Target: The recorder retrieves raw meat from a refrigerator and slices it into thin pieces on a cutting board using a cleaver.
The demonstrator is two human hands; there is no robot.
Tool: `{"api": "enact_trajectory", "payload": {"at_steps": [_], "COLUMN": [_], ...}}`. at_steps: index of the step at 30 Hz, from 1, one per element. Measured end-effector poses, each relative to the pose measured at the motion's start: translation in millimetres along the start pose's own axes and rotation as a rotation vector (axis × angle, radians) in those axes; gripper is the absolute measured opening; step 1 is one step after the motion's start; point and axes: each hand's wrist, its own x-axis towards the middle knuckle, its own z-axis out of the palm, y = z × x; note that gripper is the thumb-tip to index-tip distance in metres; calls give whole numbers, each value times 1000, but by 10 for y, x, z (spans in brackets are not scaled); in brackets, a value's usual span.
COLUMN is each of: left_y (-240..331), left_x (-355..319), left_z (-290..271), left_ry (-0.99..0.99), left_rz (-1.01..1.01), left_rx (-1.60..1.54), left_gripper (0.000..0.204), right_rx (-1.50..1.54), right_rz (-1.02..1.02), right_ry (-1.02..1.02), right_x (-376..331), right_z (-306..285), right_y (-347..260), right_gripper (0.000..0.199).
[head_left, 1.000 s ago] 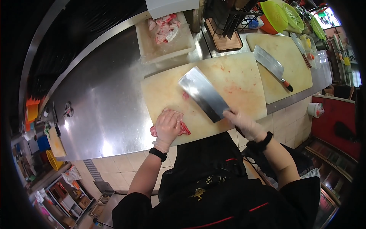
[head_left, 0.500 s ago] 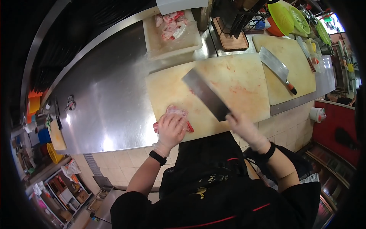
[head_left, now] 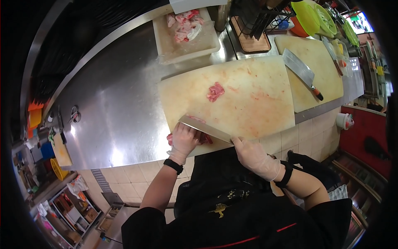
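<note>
At the cutting board's near edge, the left hand clasps raw meat while the right hand grips a cleaver.

White glare streaks the steel counter — edges bend into darkness.

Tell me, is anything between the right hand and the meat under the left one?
Yes, the cleaver. The right hand grips one end, and the rest reaches across to the meat, close to the left hand, which partly covers it. Whether the cleaver touches the meat is hard to tell.
</note>
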Motion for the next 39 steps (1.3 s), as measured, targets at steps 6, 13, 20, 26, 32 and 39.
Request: {"api": "enact_trajectory", "payload": {"at_steps": [6,13,20,26,32,39], "left_y": [-23,13,-26,-8,3,1], "left_x": [-10,55,-2,2,43,3], "left_z": [13,2,42,6,8,38], "left_ry": [0,74,117,93,36,88], "left_rz": [9,42,45,26,26,12], "left_rx": [-27,-21,9,-2,-20,4], "left_gripper": [24,23,25,32,31,29], "right_rx": [13,120,139,97,247,53], "right_rz": [-41,-111,-104,-74,-154,4], "right_ry": [-72,-27,-24,-70,14,-113], "right_x": [187,630,433,337,749,119], "right_z": [-78,78,98,45,114,96], "right_y": [18,-156,-23,16,-198,163], "right_gripper": [28,22,21,19,21,28]}}
